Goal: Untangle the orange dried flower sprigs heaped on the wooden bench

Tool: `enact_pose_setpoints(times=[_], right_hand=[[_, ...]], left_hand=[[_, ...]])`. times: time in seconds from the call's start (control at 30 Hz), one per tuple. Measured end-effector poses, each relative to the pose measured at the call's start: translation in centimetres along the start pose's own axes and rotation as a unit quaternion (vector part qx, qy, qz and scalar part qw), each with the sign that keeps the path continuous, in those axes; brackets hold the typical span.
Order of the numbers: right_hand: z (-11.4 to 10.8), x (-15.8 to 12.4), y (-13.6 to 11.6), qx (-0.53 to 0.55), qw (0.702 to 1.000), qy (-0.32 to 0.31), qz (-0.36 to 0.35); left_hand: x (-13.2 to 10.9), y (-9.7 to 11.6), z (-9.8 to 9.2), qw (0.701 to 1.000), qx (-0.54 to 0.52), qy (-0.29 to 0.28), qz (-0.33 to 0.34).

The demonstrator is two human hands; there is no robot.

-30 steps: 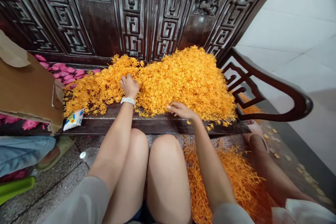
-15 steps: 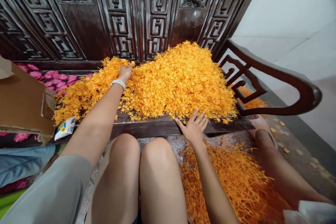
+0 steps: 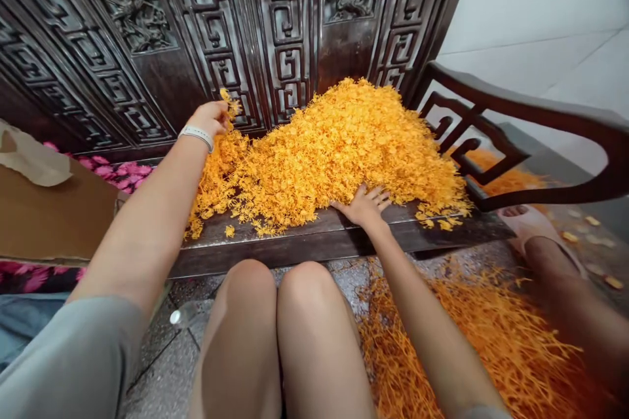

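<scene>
A large heap of small yellow-orange artificial flowers [image 3: 339, 144] lies on the dark wooden bench [image 3: 275, 249], highest towards the right. My left hand [image 3: 211, 119], with a pale band at the wrist, is raised at the heap's left end. Its fingers are closed around a few yellow flowers [image 3: 230, 102] that stick up past the fingertips. Beneath it a smaller mound of the same flowers is partly hidden by my forearm. My right hand [image 3: 366, 207] rests with fingers spread against the front of the heap, at the bench edge.
A cardboard box [image 3: 59, 216] stands at the left, with pink flowers [image 3: 118, 173] behind it. Orange strands [image 3: 472, 334] cover the floor at right, beside another person's leg [image 3: 565, 268]. A curved armrest [image 3: 540, 118] bounds the bench. A bottle [image 3: 184, 317] is on the floor.
My left hand has lifted up and left from the mound with some yellow flowers. My right hand has shifted slightly inward against the heap's front. The view has turned somewhat.
</scene>
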State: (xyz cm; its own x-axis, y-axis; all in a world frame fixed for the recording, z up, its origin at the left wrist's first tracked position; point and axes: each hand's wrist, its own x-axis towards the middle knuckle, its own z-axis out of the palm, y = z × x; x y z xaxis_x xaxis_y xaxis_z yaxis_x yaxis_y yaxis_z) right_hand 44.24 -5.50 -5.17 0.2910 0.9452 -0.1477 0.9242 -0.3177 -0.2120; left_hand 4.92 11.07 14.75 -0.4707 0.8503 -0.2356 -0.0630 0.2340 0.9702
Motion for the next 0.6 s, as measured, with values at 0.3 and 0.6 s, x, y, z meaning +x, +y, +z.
enact_pose_setpoints(times=[0.3, 0.6], right_hand=[[-3.1, -3.3, 1.5, 0.007, 0.999, 0.009, -0.044], [-1.5, -8.1, 2.6, 0.088, 0.977, 0.189, -0.049]], left_hand=[[-3.4, 8.5, -7.5, 0.995, -0.021, 0.017, 0.094], [-5.6, 11.2, -11.4, 0.978, 0.030, 0.015, 0.205]])
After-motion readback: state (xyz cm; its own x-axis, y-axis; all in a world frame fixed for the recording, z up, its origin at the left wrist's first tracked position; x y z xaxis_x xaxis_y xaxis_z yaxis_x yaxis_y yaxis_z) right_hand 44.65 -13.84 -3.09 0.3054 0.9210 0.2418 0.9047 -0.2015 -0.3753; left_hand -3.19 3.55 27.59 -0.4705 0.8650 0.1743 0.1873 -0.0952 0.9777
